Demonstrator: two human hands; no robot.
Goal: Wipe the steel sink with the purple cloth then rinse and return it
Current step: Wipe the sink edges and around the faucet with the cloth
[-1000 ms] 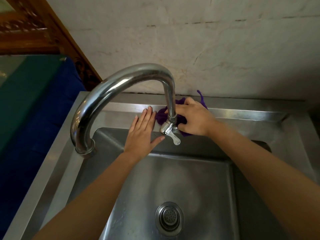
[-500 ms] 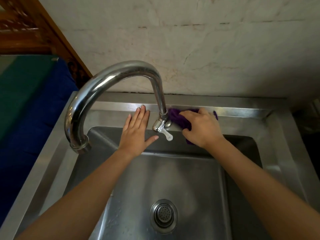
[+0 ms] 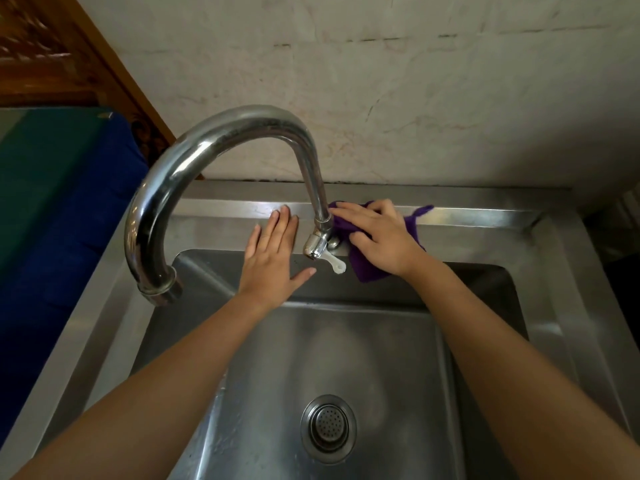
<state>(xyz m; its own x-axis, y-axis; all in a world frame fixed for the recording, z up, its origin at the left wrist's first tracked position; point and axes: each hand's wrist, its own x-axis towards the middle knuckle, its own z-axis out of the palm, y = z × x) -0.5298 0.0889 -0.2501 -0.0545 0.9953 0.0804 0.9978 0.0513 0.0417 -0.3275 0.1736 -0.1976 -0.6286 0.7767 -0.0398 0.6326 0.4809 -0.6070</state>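
Observation:
The steel sink [image 3: 540, 233] fills the lower view, its basin dry-looking with a round drain [image 3: 328, 427] near the front. My right hand [image 3: 377, 237] presses the purple cloth [image 3: 367, 270] flat against the sink's back ledge, just right of the tap's base. Part of the cloth sticks out behind my fingers and hangs over the basin edge. My left hand [image 3: 273, 258] lies flat, fingers together, on the back ledge left of the tap base. A curved chrome tap [image 3: 214, 147] arches over to the left, with a small white lever [image 3: 336, 266] at its base.
A pale marble wall [image 3: 415, 98] rises right behind the sink. To the left are a blue and green surface [image 3: 52, 202] and a carved wooden frame [image 3: 69, 57]. The tap spout hangs over the basin's left side.
My right hand slid the cloth from behind the tap base to its right, then a little back toward it. The left hand stayed flat on the ledge.

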